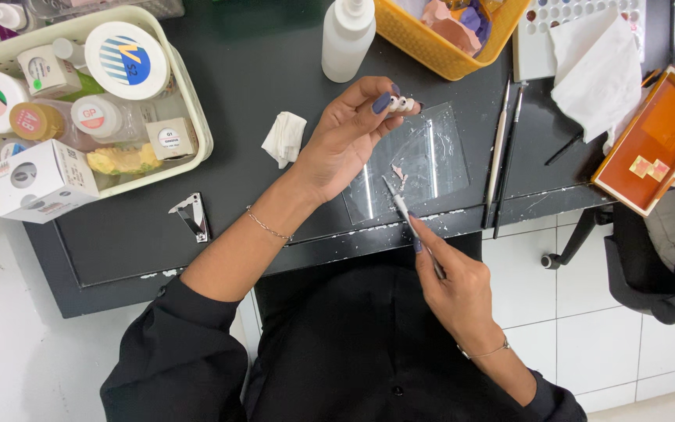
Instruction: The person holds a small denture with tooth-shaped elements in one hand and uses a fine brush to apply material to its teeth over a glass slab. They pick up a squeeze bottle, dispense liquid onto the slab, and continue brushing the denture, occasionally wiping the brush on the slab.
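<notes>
Near the upper middle of the frame our left hand (pixel 349 137) pinches a small row of white teeth (pixel 401 104) at its fingertips, lifted above the clear glass slab (pixel 423 160) so we can see it. Lower right of centre, our right hand (pixel 455 285) grips a thin brush (pixel 408 215) like a pen, tip on the slab's pink paste (pixel 398 173)

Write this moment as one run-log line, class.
left hand: holds small tooth piece | right hand: holds thin tool, tip over clear sheet | surface: black table
</notes>
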